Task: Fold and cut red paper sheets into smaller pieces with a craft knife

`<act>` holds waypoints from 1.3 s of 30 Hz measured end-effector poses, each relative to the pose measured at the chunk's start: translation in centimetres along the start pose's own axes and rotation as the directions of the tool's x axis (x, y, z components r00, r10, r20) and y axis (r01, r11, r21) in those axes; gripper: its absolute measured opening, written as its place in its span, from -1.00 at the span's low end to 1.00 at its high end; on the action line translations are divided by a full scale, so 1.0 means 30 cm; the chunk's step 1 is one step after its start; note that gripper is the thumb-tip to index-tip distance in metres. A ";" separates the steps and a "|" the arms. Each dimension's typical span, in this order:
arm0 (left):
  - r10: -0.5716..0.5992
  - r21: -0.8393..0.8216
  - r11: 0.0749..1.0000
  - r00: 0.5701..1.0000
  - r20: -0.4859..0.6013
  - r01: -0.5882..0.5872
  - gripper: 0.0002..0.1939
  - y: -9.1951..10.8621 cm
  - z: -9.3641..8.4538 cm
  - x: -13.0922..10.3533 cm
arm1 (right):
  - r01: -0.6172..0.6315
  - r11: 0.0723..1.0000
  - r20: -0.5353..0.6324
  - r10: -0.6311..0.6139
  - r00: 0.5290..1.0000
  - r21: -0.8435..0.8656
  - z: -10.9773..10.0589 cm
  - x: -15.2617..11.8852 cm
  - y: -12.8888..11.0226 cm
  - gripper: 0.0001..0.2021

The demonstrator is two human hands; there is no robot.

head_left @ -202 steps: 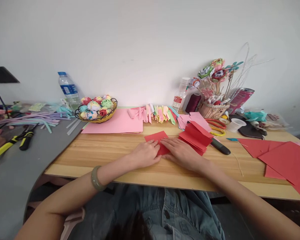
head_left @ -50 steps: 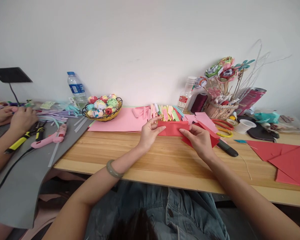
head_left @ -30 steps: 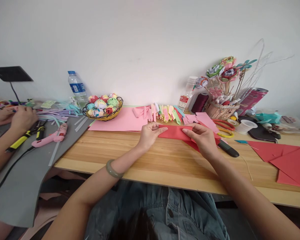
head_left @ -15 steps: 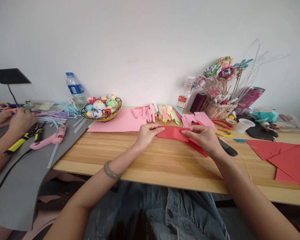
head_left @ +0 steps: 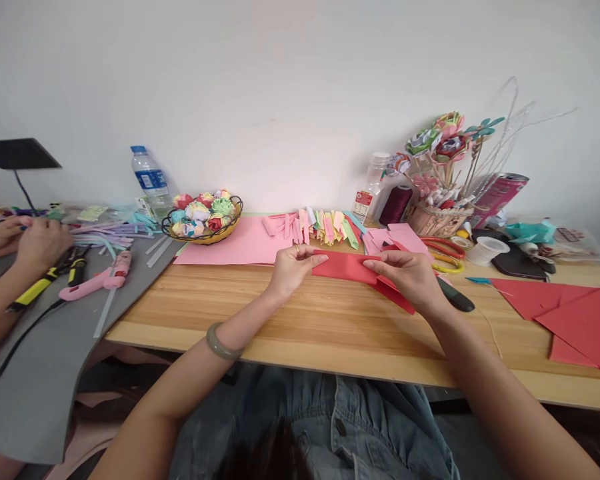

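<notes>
A folded strip of red paper (head_left: 346, 265) is stretched between my two hands, above the wooden table (head_left: 300, 320). My left hand (head_left: 291, 270) pinches its left end between thumb and fingers. At the other end, my right hand (head_left: 405, 272) grips it the same way, thumb on the near face. Under and beside my right hand lies another piece of red paper (head_left: 396, 296). A dark-handled tool (head_left: 456, 295) rests just right of that hand, partly hidden by my wrist. Red and yellow scissors handles (head_left: 443, 248) lie behind it.
At left, a co-worker's hands (head_left: 43, 243) are over a grey mat (head_left: 35, 373) with a pink glue gun (head_left: 97, 283). Behind my hands are a basket of paper flowers (head_left: 220, 233), pink sheets (head_left: 235, 250) and folded paper strips (head_left: 330, 227). Red sheets (head_left: 580, 320) lie at right.
Hardly anything differs. My left hand has shifted very slightly left; both hands keep their pinch on the red paper.
</notes>
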State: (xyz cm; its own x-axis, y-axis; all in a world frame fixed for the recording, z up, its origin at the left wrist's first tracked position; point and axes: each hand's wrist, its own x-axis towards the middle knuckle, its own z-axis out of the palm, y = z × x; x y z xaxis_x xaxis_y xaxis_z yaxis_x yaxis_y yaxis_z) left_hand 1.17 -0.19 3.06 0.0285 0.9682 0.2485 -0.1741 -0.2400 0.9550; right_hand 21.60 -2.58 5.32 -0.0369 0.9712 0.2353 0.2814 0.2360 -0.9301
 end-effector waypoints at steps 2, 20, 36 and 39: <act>-0.006 0.004 1.000 1.000 -0.005 0.006 -0.79 0.002 0.001 -0.001 | 0.011 1.000 -0.002 -0.011 1.000 -0.017 0.000 0.000 -0.002 -0.66; 0.044 -0.029 0.999 0.998 0.050 -0.042 -0.82 -0.006 -0.003 0.004 | 0.101 0.995 0.004 -0.101 0.995 -0.002 0.000 0.008 0.005 -0.75; 0.095 0.059 0.994 0.995 0.025 -0.097 -0.83 -0.006 -0.005 0.002 | 0.141 0.990 -0.005 -0.141 0.990 0.007 -0.001 0.011 0.021 -0.76; 0.112 0.079 0.990 0.994 0.015 -0.113 -0.85 -0.003 -0.004 -0.001 | 0.154 0.988 -0.013 -0.154 0.988 -0.005 0.001 0.012 0.023 -0.76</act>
State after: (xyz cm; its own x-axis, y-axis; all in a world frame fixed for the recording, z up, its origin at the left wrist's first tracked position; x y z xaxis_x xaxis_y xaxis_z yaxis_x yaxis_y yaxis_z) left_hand 1.08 -0.19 2.94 0.0234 0.9340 0.3564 -0.0975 -0.3527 0.9307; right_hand 21.76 -2.06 4.77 -0.0676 0.9228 0.3793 0.2775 0.3825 -0.8813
